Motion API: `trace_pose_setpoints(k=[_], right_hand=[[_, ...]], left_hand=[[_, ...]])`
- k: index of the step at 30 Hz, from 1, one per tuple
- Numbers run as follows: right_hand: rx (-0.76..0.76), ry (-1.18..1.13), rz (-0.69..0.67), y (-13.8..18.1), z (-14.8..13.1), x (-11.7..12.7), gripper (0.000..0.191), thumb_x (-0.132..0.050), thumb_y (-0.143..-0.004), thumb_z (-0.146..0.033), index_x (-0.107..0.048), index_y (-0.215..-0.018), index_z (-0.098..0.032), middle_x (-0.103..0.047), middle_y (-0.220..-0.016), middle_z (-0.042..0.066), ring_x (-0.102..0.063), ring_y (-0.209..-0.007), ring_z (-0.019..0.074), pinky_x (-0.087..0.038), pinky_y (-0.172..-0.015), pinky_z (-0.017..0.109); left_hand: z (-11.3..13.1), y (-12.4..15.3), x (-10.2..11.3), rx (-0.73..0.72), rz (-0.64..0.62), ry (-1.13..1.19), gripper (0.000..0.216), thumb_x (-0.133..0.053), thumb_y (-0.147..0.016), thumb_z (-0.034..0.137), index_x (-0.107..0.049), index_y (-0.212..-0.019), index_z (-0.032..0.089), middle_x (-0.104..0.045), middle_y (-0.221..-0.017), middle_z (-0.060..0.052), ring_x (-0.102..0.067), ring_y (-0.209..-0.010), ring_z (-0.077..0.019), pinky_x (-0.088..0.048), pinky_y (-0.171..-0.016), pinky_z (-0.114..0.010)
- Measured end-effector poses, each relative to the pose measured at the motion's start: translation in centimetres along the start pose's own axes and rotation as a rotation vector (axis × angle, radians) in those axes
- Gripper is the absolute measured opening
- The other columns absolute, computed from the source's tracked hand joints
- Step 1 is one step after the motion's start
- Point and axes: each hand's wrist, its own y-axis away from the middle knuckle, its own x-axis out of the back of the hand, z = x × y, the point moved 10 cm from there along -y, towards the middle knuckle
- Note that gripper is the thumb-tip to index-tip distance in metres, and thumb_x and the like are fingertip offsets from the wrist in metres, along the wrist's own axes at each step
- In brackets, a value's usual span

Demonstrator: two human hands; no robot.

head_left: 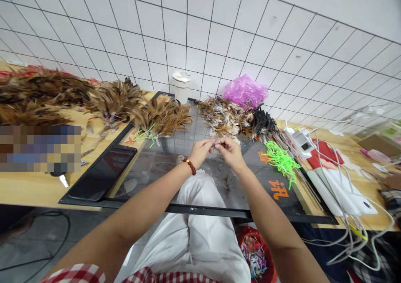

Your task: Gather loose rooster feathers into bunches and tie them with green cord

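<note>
My left hand (pixel 201 151), with a red bead bracelet at the wrist, and my right hand (pixel 229 150) meet above the glass panel (pixel 175 187). Both are closed in a pinch, fingertips together. What they pinch is small and thin, too small to make out. Just beyond my fingers is a heap of mottled white and brown feathers (pixel 224 118). Brown feathers (pixel 164 118) lie to its left, with bright green strands (pixel 145 133) at their base. Black feathers (pixel 264 123) are on its right. A tangle of green strands (pixel 281 159) rests right of my right hand.
A white lidded cup (pixel 181 86) and a purple plastic bag (pixel 246 91) stand at the back wall. At left are a black phone (pixel 105 172), a key (pixel 63 179) and more brown feathers (pixel 115 99). White cables cross a power strip (pixel 347 191) at right. A red bin (pixel 271 262) is below.
</note>
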Motion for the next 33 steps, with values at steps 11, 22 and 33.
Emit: trace_pose_setpoints(k=[11,22,33], right_hand=[[0.025,-0.039,0.015,0.1,-0.9,-0.2,0.013,-0.063,-0.076,-0.032,-0.061,-0.074,-0.02,-0.058,-0.077,0.002,-0.051,-0.068,0.0131,-0.042,-0.063,0.026],[-0.207,-0.362,0.154,0.1,1.3,1.1,0.023,-0.07,-0.07,-0.038,-0.064,-0.084,-0.021,-0.058,-0.07,-0.002,-0.049,-0.059,0.0103,-0.041,-0.059,0.025],[0.021,-0.168,0.044,0.1,-0.1,-0.8,0.03,-0.069,-0.073,-0.039,-0.067,-0.098,-0.023,-0.063,-0.102,0.005,-0.055,-0.066,0.0114,-0.049,-0.062,0.028]], left_hand=[[-0.1,0.0,0.0,-0.013,-0.001,0.02,0.036,-0.05,-0.078,0.048,-0.054,-0.065,0.015,-0.048,-0.053,0.003,-0.032,-0.045,-0.0061,-0.022,-0.045,-0.022],[0.9,-0.2,1.2,-0.124,0.121,-0.167,0.037,-0.044,-0.081,0.043,-0.054,-0.057,0.016,-0.046,-0.05,0.003,-0.035,-0.048,-0.0087,-0.027,-0.049,-0.023],[-0.5,0.0,0.3,0.033,0.079,0.171,0.025,-0.056,-0.075,0.038,-0.052,-0.065,0.016,-0.039,-0.048,0.007,-0.024,-0.04,-0.0045,-0.015,-0.041,-0.021]])
